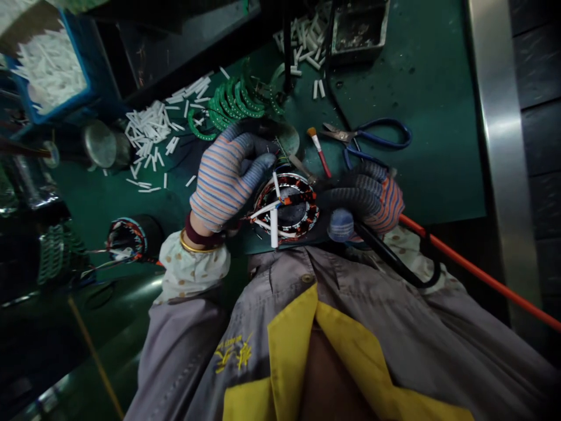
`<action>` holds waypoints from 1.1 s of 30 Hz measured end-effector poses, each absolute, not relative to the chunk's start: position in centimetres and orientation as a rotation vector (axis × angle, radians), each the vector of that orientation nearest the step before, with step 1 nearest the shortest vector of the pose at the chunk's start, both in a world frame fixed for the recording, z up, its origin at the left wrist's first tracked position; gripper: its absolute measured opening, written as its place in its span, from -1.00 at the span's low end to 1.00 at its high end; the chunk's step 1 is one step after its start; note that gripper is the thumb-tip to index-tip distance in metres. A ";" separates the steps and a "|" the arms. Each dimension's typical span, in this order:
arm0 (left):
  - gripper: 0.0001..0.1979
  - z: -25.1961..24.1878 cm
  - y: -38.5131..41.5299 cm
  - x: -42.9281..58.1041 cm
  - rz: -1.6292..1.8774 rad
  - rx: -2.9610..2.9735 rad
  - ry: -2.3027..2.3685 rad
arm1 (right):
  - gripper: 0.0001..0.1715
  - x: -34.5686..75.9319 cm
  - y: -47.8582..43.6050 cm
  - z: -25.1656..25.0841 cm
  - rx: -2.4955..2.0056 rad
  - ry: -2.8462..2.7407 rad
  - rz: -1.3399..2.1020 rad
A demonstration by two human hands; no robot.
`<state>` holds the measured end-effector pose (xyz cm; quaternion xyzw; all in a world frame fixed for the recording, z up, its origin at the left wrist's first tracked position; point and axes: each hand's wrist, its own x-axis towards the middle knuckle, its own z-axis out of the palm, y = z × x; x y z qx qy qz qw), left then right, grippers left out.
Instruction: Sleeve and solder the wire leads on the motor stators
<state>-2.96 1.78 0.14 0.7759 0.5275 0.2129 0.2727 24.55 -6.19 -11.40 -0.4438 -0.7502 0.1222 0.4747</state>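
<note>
The left hand (232, 175) and right hand (372, 199) work together at the stator (302, 204), which sits at the bench (416, 117) edge just before my chest. The left grips its upper rim, seemingly to pin it steady; the right closes on a corded tool (340, 225) beside it, though I can't tell what tool. White sleeves (274, 225) stand off its leads, while spare sleeves (146, 126) and blue-handled cutters (337, 133) lie within easy reach.

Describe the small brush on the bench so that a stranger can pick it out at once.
On the green workbench, find the wound motor stator between the gloved left hand and right hand. Just beyond it lies a small flat brush with a thin red handle, the only brush there, right beside the blue-handled pliers.
</note>
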 end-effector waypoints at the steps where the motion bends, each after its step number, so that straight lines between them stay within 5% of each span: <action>1: -0.75 -0.2 1.8 -3.0 0.595 2.090 1.413 | -0.72 25.0 -6.1 -11.0 -1.010 -1.847 0.266; 13: -0.73 -2.4 1.7 -2.1 0.660 2.165 1.545 | -0.32 23.3 -5.5 -10.9 -0.960 -1.759 0.079; 20: -0.90 -1.8 2.3 -2.0 0.568 2.308 1.581 | -0.63 24.2 -5.3 -10.0 -0.923 -1.795 0.166; 28: -0.90 -1.1 2.5 -1.6 0.512 2.294 1.617 | -0.68 24.7 -6.3 -10.2 -1.176 -1.997 0.363; 33: -0.82 -1.5 2.1 -1.4 0.495 2.327 1.646 | -0.56 23.7 -6.0 -10.7 -0.959 -1.767 0.176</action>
